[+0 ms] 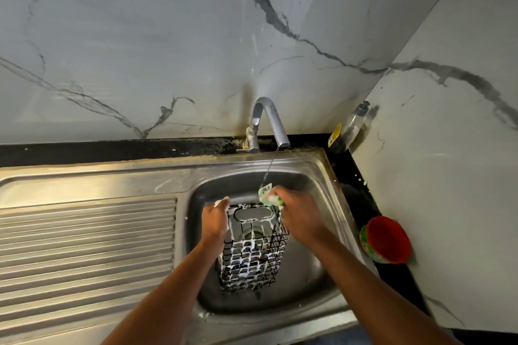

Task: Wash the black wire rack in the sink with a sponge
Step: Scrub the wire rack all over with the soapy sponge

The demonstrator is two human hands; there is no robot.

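The black wire rack (252, 258) stands in the steel sink (322, 196), covered with white foam. My left hand (214, 223) grips its upper left edge. My right hand (301, 214) is closed on a green and white sponge (269, 195) at the rack's top right corner. A thin stream of water runs from the tap (270, 120) onto the sponge.
A ribbed steel drainboard (87, 241) lies left of the basin. A dish soap bottle (351, 127) leans in the back right corner. A red and green bowl (388, 241) lies tipped on the black counter at the right. Marble walls close the back and right.
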